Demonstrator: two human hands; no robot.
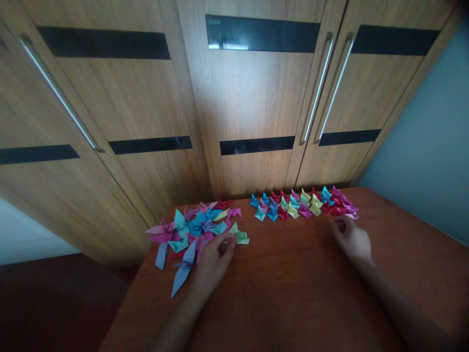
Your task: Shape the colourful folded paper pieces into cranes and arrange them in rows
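Hands apart: left (216, 259) seemingly at the green paper piece (240, 235), right (352, 240) by folded rows (293, 204)

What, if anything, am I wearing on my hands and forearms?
Your left hand and right hand wear no gloves, and the forearms show no sleeves, watch or bracelet. It's too blurred to rule out a thin ring.
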